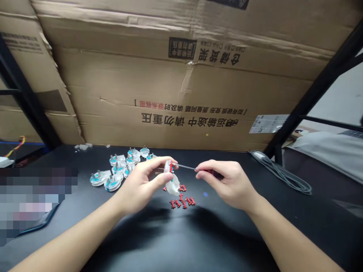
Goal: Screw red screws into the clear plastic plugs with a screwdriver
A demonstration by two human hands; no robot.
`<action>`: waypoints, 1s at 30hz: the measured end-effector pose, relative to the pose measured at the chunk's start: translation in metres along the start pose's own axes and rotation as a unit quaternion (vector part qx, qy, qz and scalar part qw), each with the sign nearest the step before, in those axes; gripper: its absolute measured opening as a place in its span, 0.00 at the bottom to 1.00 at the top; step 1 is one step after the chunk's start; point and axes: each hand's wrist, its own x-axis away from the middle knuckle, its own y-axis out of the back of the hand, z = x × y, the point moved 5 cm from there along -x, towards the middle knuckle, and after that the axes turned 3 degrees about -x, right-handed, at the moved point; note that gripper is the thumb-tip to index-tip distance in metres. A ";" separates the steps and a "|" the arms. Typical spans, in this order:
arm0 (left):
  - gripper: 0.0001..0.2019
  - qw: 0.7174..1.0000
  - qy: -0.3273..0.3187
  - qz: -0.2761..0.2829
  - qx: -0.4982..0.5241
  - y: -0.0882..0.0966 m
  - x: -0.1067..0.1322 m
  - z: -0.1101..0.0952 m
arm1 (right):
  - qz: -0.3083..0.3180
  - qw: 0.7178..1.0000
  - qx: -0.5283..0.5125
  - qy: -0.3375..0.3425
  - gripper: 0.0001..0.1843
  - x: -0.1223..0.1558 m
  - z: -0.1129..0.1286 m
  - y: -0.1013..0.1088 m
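L hand [138, 185] pinches a small clear plug body [168, 167] btwn thumb & fingers: narrow grip, held up off the tbl, w/ a red bit showing on it. R hand [227, 182] has a small screwdriver [184, 167] w/ a red handle in a narrow pinch, thumb & fingertips around it near the handle. Shaft runs roughly level toward the plug body, tip right at it, looks like touching; can't tell exactly where it seats from here.

Just below the plug body, a clear plastic shell [172, 186] lies on the black work tbl [181, 241], right beside a loose bunch of small red parts [181, 202]. Left of L hand, a group of clear three-pin plugs [119, 166] w/ teal insides, lying close together, some touching. Farther back by the tbl's far edge, a few clear plastic scraps [83, 146].

Right side of tbl: coiled grey cable [286, 179] leading to a pale computer mouse [258, 154]. Behind the tbl, a big cardboard box [176, 94], Chinese print upside down, btwn black metal shelf posts [320, 90]. Far left, red-yellow wires [17, 147] above a pixelated patch [34, 200], too blurred to tell.
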 end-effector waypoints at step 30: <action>0.12 0.938 0.113 0.226 0.236 -0.050 0.013 0.003 | -0.096 0.936 0.157 0.301 0.08 0.023 0.038 -0.016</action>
